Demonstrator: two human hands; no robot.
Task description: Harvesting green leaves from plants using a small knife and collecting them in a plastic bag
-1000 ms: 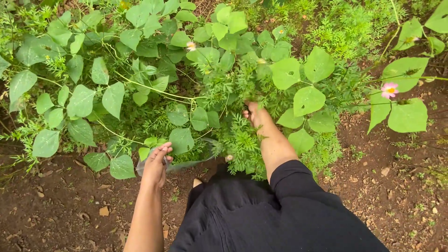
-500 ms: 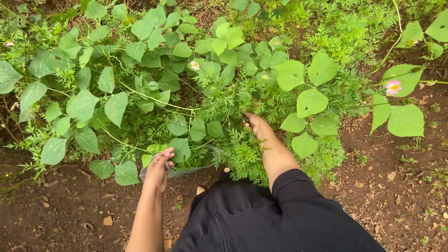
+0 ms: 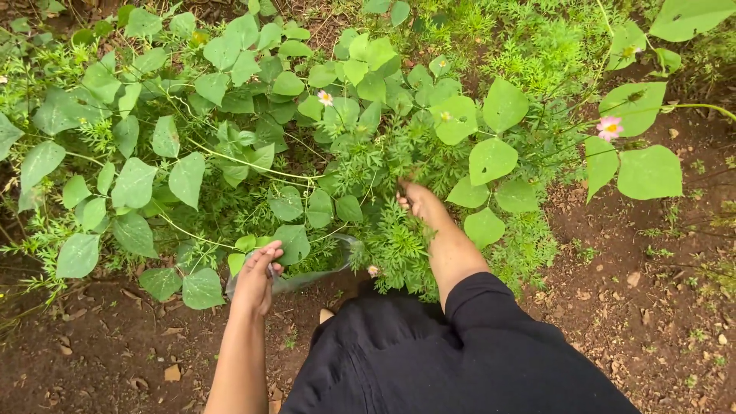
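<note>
My left hand [image 3: 257,277] grips the rim of a clear plastic bag [image 3: 310,274] held low among the leaves at the edge of the soil. My right hand [image 3: 418,201] reaches into a clump of feathery green plants [image 3: 395,241], its fingers closed among the stems; what it grips is hidden by foliage. A broad-leaved vine [image 3: 192,146] spreads over the feathery plants to the left and behind. My black clothing [image 3: 429,353] fills the bottom centre.
A pink flower [image 3: 610,127] hangs on a stem at the right, among large heart-shaped leaves [image 3: 648,172]. Small pale flowers [image 3: 326,97] dot the vine. Bare brown soil [image 3: 644,291] with dry leaf bits lies to the right and lower left.
The view has shifted slightly, so the plants sit a little further left. My right hand stays buried in the feathery plants and my left hand keeps hold of the bag.
</note>
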